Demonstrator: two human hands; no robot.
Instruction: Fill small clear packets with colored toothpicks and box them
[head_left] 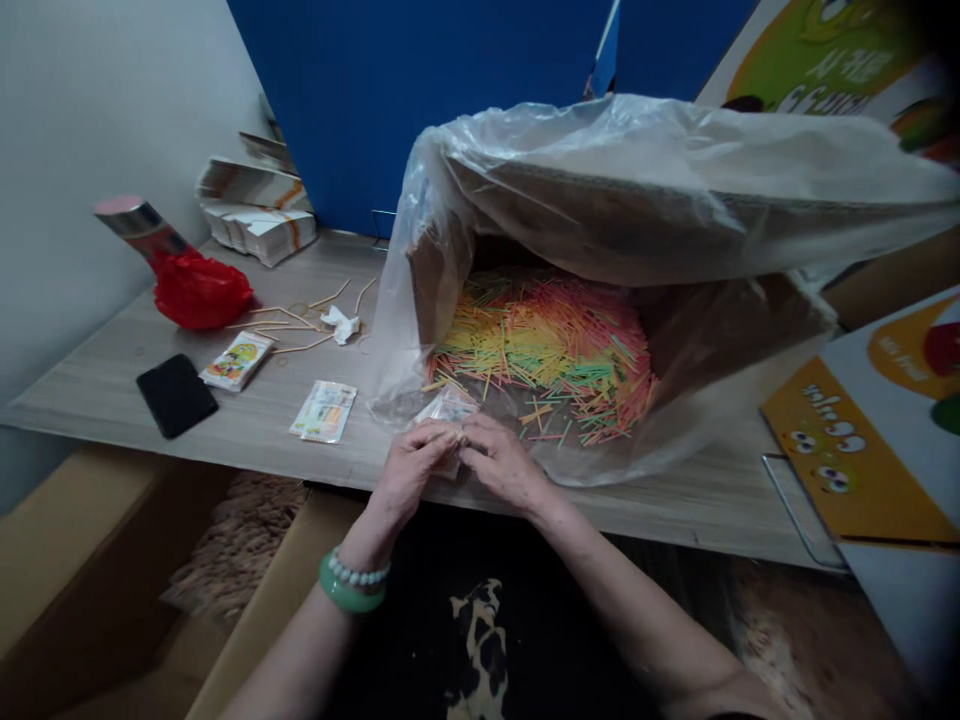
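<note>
My left hand (417,462) and my right hand (501,464) meet at the table's front edge, fingers closed together around something small and pale that is too blurred to name. Beneath and just behind the fingers lies a clear plastic packet (448,403). Right behind it, a box lined with clear plastic (600,200) lies open towards me, with many thin sticks (547,340) in yellow, green, orange and pink. To the left of my hands, flat printed packets (325,411) rest on the table.
Farther left are a black phone (177,395), a small printed pack (238,361), a red bag (201,290), loose pale sticks (281,322) and stacked cards (259,215). Printed cartons (885,420) stand right. An open carton (97,540) sits below left.
</note>
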